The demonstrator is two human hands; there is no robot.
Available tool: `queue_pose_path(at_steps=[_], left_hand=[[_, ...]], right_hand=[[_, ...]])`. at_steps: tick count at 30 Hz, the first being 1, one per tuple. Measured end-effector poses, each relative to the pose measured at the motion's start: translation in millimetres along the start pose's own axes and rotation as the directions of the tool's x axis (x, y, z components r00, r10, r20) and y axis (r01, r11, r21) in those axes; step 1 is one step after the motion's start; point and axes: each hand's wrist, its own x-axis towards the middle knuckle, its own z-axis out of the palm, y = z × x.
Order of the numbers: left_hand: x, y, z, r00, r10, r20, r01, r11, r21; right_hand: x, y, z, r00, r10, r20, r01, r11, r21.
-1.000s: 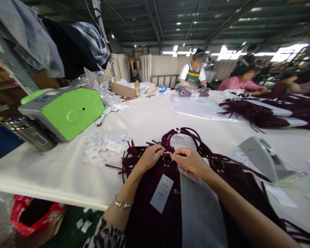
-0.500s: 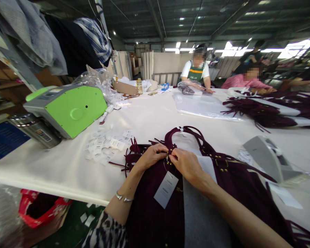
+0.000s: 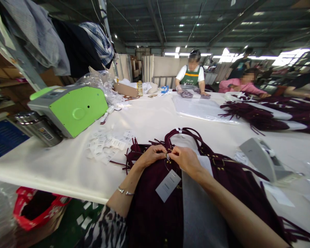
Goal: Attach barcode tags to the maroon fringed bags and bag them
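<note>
A dark maroon handbag (image 3: 155, 206) with fringe and brass studs lies in front of me on the white table. At the base of its handle (image 3: 167, 137), my left hand (image 3: 153, 155) pinches the small metal ring. Facing it, my right hand (image 3: 184, 159) is closed in a pinch on the thin string of the hang tag. The fingertips of both hands nearly meet and partly hide what is between them. The grey-white hang tag (image 3: 168, 186) dangles from its string over the bag's front. A pale grey sheet (image 3: 196, 206) lies along the bag under my right forearm.
Loose white labels (image 3: 105, 146) lie to the left, near a green machine (image 3: 85, 110) and a steel flask (image 3: 41, 129). To the right stands a grey tape dispenser (image 3: 260, 160). More maroon bags (image 3: 268, 115) are piled behind it. Across the table a co-worker (image 3: 191, 75) handles a plastic-wrapped item.
My hands keep their pinch at the ring with only slight finger movement. The hang tag has swung a little up and to the right. The co-worker opposite has shifted their hands on the plastic-wrapped item.
</note>
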Motion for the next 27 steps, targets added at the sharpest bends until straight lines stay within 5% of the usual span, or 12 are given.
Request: queue_pose_path(at_steps=[15,22,27], left_hand=[[0,5,6,0.995,-0.034,-0.094,0.044,0.994,0.099],[-18,10,1,0.964,-0.056,-0.261,0.068,0.997,0.036],[-27,11,0,0.948,-0.110,-0.300,0.132,0.990,0.051]], right_hand=[[11,6,0,0.993,-0.106,0.055,0.104,0.994,0.036],[13,20,-7,0.953,-0.085,0.289,-0.045,0.908,0.417],[8,5,-13,0.974,-0.045,0.222,-0.006,0.975,0.224]])
